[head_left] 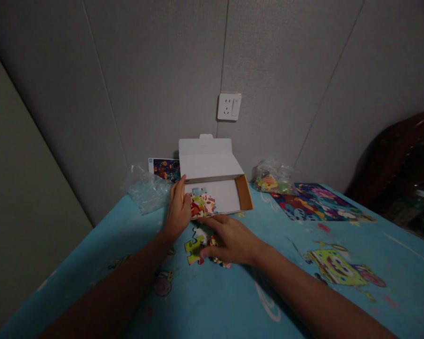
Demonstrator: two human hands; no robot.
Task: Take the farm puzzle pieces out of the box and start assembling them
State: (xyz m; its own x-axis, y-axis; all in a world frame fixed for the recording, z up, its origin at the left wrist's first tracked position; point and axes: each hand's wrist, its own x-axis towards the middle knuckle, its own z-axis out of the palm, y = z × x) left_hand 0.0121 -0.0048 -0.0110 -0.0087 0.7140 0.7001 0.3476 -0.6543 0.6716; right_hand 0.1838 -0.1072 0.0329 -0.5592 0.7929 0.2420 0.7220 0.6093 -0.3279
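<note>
A small white cardboard box (229,195) lies open on the blue table, its lid flap standing up against the wall. Several colourful puzzle pieces (202,204) lie inside at its left end. My left hand (178,209) rests on the box's left edge, fingers curled around it. My right hand (231,241) lies palm down on the table in front of the box, covering a cluster of joined puzzle pieces (194,248); a yellow-green piece sticks out to its left. Whether the fingers pinch a piece is hidden.
A blue cartoon-print tablecloth (289,282) covers the table. A clear empty plastic bag (146,190) and a printed picture card (166,168) sit back left. A bag of puzzle pieces (272,179) and an assembled puzzle section (314,202) lie back right. A wall socket (229,107) is above; a dark chair (403,165) stands right.
</note>
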